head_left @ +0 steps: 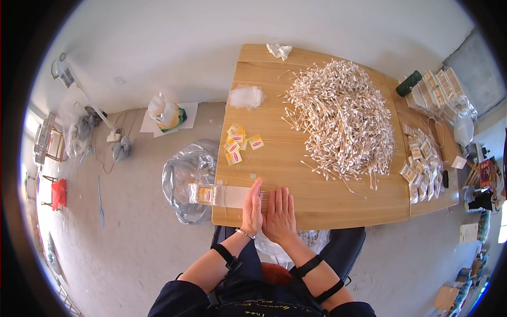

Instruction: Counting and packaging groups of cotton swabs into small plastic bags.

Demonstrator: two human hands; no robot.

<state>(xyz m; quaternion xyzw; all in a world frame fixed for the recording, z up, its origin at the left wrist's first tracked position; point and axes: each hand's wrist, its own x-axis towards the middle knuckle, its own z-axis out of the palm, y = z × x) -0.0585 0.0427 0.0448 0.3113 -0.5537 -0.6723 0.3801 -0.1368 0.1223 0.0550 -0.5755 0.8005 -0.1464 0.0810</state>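
Near the table's front edge, a small bundle of cotton swabs [265,199] lies between my hands. My left hand [253,210] stands on its edge with the fingers stretched out, against the bundle's left side. My right hand [280,215] rests with straight fingers along the other side. Left of them lies a flat white strip [235,196], partly hidden by my left hand. At its far left end is a clear plastic packet [205,194] with a yellow label and swabs inside. A big heap of loose cotton swabs [343,116] covers the table's right half.
Yellow label cards [237,141] and clear plastic bags [246,97] lie on the wooden table's [274,148] left side. Filled packets [422,166] are piled at right, near a dark green bottle [409,83] and stacked trays [441,92]. A large clear bag [182,182] sits beside the table.
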